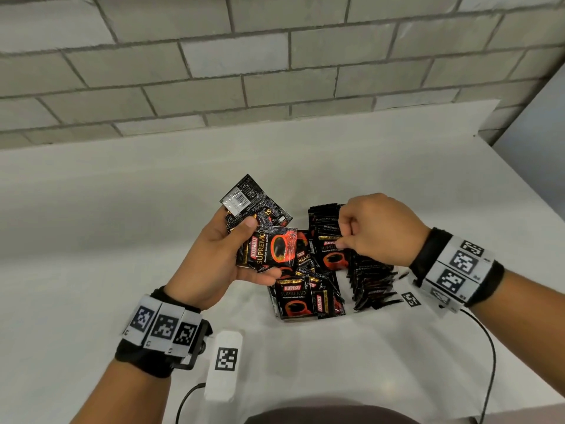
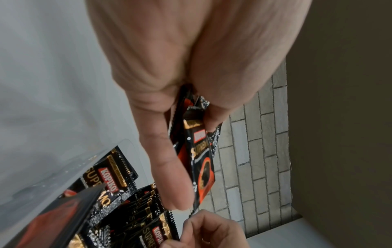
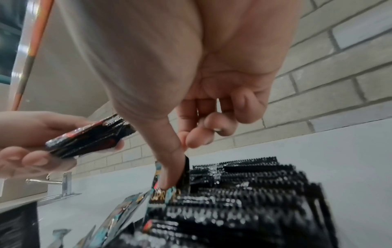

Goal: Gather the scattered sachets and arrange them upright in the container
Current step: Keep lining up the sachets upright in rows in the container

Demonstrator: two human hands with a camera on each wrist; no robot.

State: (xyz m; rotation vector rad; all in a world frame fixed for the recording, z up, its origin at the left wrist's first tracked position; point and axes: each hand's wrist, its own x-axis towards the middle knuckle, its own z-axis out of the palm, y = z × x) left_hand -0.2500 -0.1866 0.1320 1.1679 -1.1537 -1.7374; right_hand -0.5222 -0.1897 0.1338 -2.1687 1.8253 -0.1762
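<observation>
At the centre of the head view, the left hand grips a fanned bundle of black foil coffee sachets, thumb across the front, fingers curled behind. The front sachet's long axis runs from lower left to upper right of the frame, its printed red cup facing the camera. Behind it, another sachet shows its barcode side and points toward the upper left.

Right of centre, the right hand pinches the top edge of a single black sachet between thumb and forefinger, the other fingers curled. That sachet stands upright, long axis vertical, serrated edge up, against a packed row of upright black sachets in a clear plastic container on the white desk. The row's edges point upward. More sachets lean loosely at the container's nearer, lower end, faces toward the camera.
</observation>
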